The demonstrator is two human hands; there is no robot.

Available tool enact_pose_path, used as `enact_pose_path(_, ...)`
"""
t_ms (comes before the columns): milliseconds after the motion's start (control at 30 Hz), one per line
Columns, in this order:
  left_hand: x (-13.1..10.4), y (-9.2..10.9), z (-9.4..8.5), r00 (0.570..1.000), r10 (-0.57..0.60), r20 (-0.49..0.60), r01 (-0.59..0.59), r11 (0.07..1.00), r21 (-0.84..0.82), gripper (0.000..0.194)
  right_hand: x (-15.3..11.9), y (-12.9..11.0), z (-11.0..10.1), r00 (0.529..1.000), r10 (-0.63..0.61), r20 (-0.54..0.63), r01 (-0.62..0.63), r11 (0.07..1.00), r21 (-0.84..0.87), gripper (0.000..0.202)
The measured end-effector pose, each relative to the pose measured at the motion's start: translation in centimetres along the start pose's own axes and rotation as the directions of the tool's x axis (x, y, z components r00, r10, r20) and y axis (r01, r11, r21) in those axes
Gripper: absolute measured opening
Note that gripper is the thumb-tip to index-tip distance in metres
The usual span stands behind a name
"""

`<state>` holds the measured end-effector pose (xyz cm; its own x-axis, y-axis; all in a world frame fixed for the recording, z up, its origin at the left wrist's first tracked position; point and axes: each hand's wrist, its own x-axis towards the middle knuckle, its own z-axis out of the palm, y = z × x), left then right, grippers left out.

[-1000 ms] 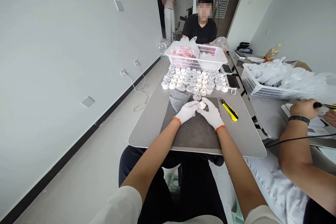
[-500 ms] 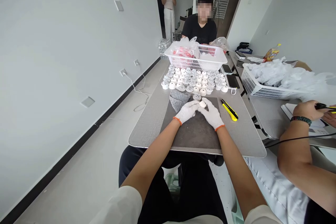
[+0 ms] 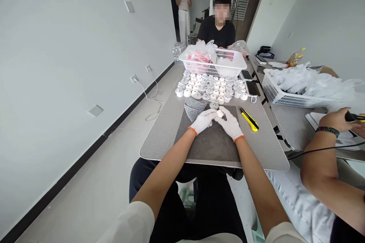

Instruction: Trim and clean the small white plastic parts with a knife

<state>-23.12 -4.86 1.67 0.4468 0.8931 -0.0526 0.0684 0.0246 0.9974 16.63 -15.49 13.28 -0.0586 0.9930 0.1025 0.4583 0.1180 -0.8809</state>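
Both hands wear white knit gloves with orange cuffs. Between their fingertips, above the dark mat (image 3: 213,142), is a small white piece (image 3: 219,114). My left hand (image 3: 203,120) grips it from the left, and my right hand (image 3: 229,124) from the right. A folded grey cloth (image 3: 194,108) lies just beyond my left hand. Several rows of small white round parts (image 3: 212,87) stand past the hands. To the right of my right hand lies a yellow and black utility knife (image 3: 249,119).
Behind the rows stands a white basket (image 3: 199,69) with bags and pink items. Two phones (image 3: 252,88) (image 3: 246,75) lie at the table's right edge. Another basket (image 3: 293,99) holds plastic bags on the side table. A person's arm (image 3: 322,159) is at the right; a person (image 3: 218,32) sits opposite.
The neighbouring person's hand at the right and the black object it holds have shifted slightly. My hands hold the white piece in nearly the same place.
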Motion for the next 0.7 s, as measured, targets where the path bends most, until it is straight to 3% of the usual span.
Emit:
enact_pose_path(133, -0.2, 0.1, -0.2, 0.999, 0.032, 0.008, -0.032, 0.999, 0.002, 0.036, 0.4, 7.0, -6.8, 0.98, -0.19, -0.065, 0.19, 0.982, -0.004, 0.08)
enact_pose_path(200, -0.4, 0.2, -0.2, 0.998, 0.054, -0.013, -0.054, 0.999, 0.003, 0.038, 0.6, 10.2, -9.7, 0.933, -0.324, -0.157, 0.322, 0.946, -0.04, 0.063)
enact_pose_path(267, -0.5, 0.3, -0.2, 0.998, 0.054, -0.025, -0.055, 0.998, -0.012, 0.04, 0.6, 11.5, -10.7, 0.88, -0.416, -0.228, 0.416, 0.908, -0.052, 0.045)
enact_pose_path(333, -0.7, 0.3, -0.1, 0.999, 0.034, -0.015, -0.034, 0.999, -0.039, 0.04, 0.4, 10.4, -10.1, 0.891, -0.408, -0.198, 0.413, 0.911, -0.014, 0.038)
enact_pose_path(433, -0.6, 0.3, 0.1, 1.0, 0.017, -0.005, -0.017, 0.999, -0.049, 0.038, 0.0, 6.3, -7.6, 0.977, -0.215, -0.003, 0.215, 0.974, 0.074, 0.045)
enact_pose_path(500, -0.5, 0.1, 0.2, 0.999, 0.024, -0.028, -0.026, 0.998, -0.054, 0.041, -0.2, 4.0, -6.1, 0.988, -0.137, 0.069, 0.129, 0.985, 0.114, 0.054)
enact_pose_path(700, -0.4, 0.2, 0.1, 0.998, 0.029, -0.05, -0.036, 0.989, -0.142, 0.045, -0.7, 2.1, -3.7, 0.992, -0.114, 0.046, 0.106, 0.982, 0.159, 0.064)
